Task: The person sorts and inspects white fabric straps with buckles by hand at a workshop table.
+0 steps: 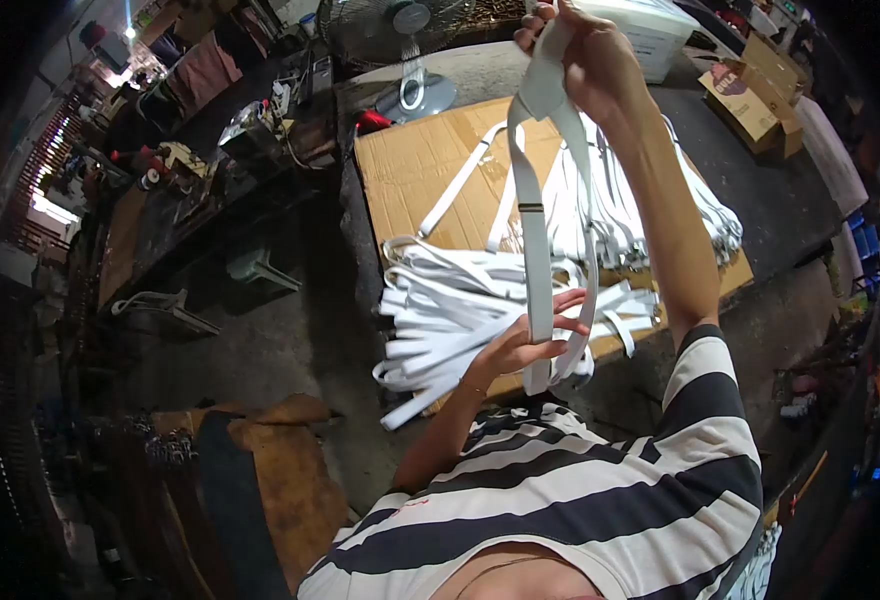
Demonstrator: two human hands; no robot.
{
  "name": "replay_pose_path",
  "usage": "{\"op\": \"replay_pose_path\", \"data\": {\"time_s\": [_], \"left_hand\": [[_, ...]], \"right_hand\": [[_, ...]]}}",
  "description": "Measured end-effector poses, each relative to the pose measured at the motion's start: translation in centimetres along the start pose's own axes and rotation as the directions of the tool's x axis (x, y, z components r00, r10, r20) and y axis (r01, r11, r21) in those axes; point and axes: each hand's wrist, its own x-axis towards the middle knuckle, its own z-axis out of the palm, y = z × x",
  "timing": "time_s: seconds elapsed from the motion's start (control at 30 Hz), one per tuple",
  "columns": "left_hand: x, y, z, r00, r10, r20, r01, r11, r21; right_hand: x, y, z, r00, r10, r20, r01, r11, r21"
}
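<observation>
A pair of white suspenders (pixel 535 250) hangs upright in front of me, its flat straps joined at a wide patch near the top. My right hand (pixel 585 50) is raised high and closed around that upper end. Lower down, my left hand (pixel 525 345) is at the hanging straps, its thumb across the front of one strap and its fingers reaching behind, loosely around it. A small dark-edged adjuster shows on the left strap. Behind them, a pile of white straps (pixel 440 300) lies on a cardboard sheet (pixel 400 170), with a second bundle of white straps (pixel 700 210) to the right.
A fan (pixel 425 95) stands at the back of the dark table. Beyond my right arm are a white plastic box (pixel 650 40) and an open carton (pixel 750 100). To the left are a dark workbench (pixel 185 200) and stools. Brown material (pixel 290 470) lies at lower left.
</observation>
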Motion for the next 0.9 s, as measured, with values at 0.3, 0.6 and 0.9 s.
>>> {"op": "replay_pose_path", "data": {"time_s": [0.3,0.6,0.9], "left_hand": [[7.1,-2.0,-10.1,0.938,-0.341,0.065,0.335,0.840,-0.427],[1.1,-5.7,-17.6,0.761,-0.648,-0.026,0.500,0.611,-0.614],[2.1,-9.7,-22.7,0.636,-0.749,-0.187,0.457,0.560,-0.691]], "right_hand": [[13.0,-4.4,-12.5,0.982,-0.179,-0.062,0.178,0.984,-0.015],[21.1,-3.4,-36.7,0.879,-0.079,-0.471,-0.264,0.742,-0.617],[22.4,6.6,-52.0,0.600,-0.149,-0.786,-0.401,0.794,-0.457]]}}
